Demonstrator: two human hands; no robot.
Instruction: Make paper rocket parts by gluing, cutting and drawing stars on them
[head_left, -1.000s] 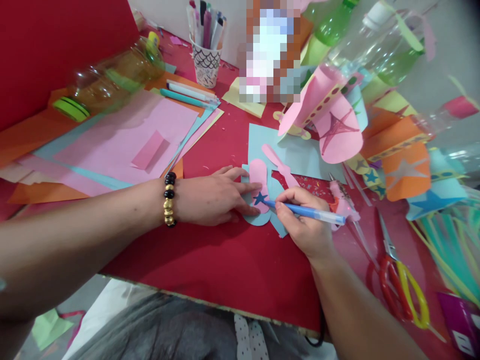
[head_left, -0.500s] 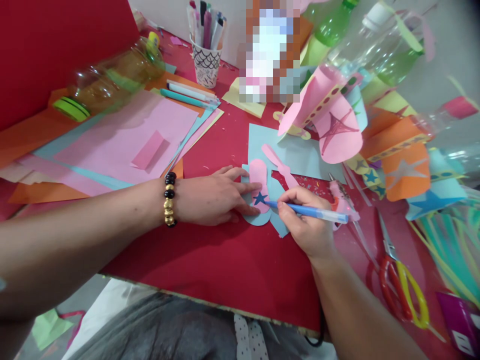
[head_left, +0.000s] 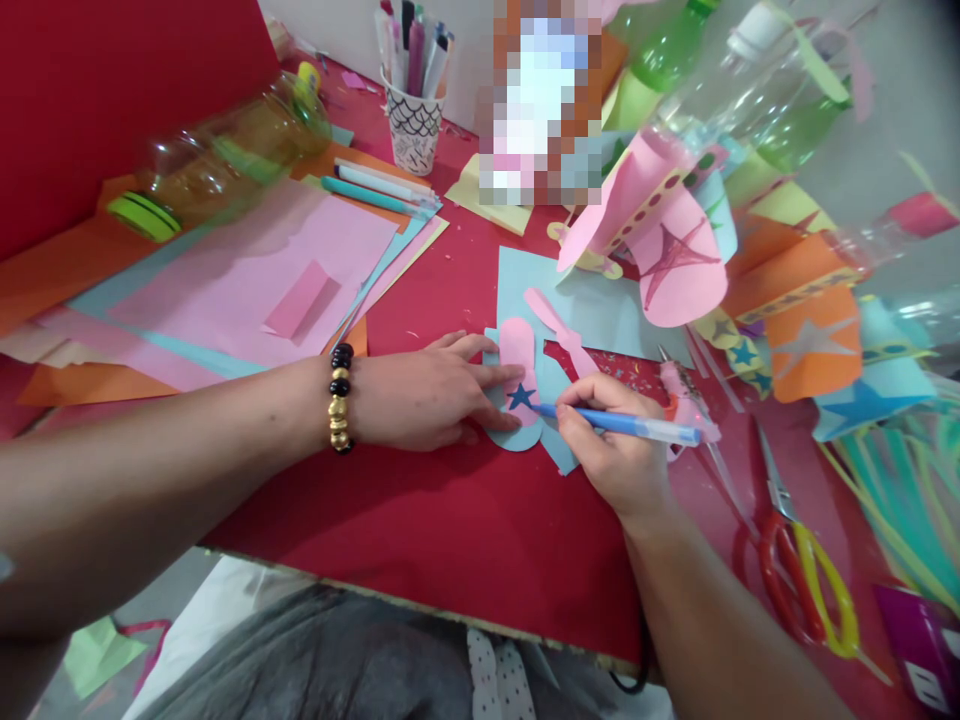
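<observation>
With fingers spread, my left hand (head_left: 442,393) lies flat, its fingertips pressing on a rounded pink paper strip (head_left: 517,342). A dark blue star (head_left: 520,398) is coloured on the strip's lower end. Beneath it are light blue paper cut-outs (head_left: 517,440). My right hand (head_left: 619,445) is closed around a blue pen (head_left: 637,427), whose tip meets the star's right side. A pink paper piece shaped like a propeller (head_left: 559,332) lies just above my right hand.
Red-and-yellow scissors (head_left: 802,560) lie at the right. Stacked coloured paper (head_left: 255,260) and a plastic bottle (head_left: 225,160) are at the left. A patterned cup (head_left: 414,130) holds pens. Bottles decorated with paper (head_left: 675,220) stand at the back right.
</observation>
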